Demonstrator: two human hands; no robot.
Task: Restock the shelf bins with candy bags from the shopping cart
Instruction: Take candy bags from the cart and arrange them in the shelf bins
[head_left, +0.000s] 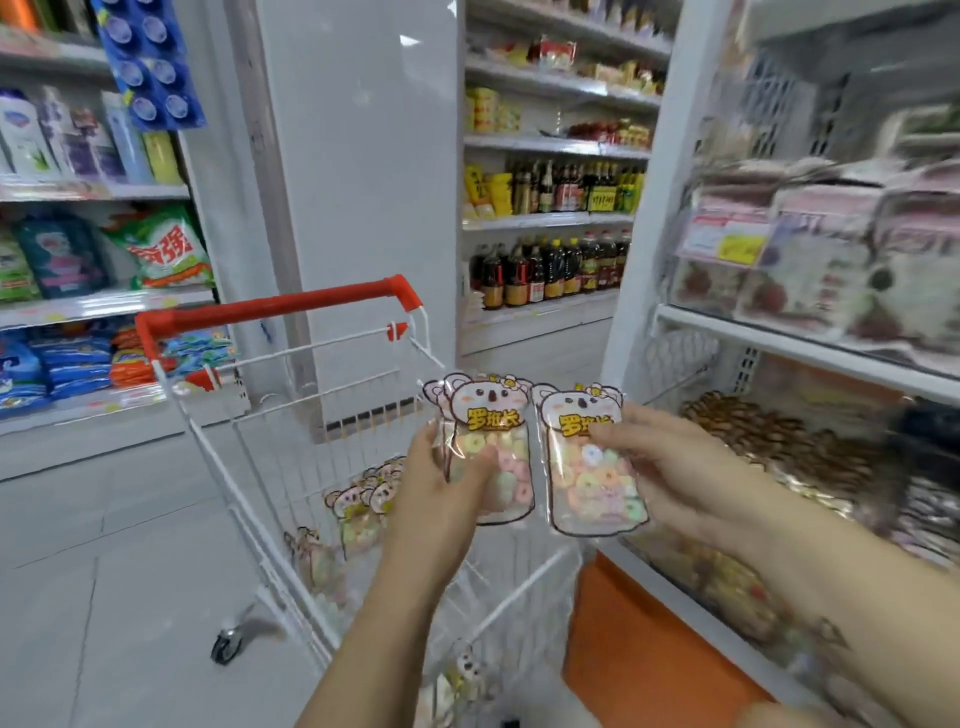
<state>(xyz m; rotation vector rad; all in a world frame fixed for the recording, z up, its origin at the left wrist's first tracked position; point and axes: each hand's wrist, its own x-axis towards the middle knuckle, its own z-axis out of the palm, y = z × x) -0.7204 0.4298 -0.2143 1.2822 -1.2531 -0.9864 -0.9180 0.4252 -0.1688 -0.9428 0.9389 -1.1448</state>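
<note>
Above the white wire shopping cart (291, 467) with its red handle, I hold up clear candy bags with a koala-shaped top and pastel ring candies. My left hand (441, 483) grips a small stack of bags (493, 431), thumb across the front. My right hand (670, 467) pinches a single bag (592, 478) by its right edge. More of the same candy bags (363, 499) stand inside the cart basket. The shelf bins (789, 280) with packaged sweets are at the right, blurred.
A lower shelf bin (769, 436) of brown wrapped sweets lies right of my right hand. An orange panel (639, 639) runs below the shelf. Detergent shelves (104, 249) stand at the left, a white pillar (363, 182) behind the cart, bottle shelves (550, 228) further back.
</note>
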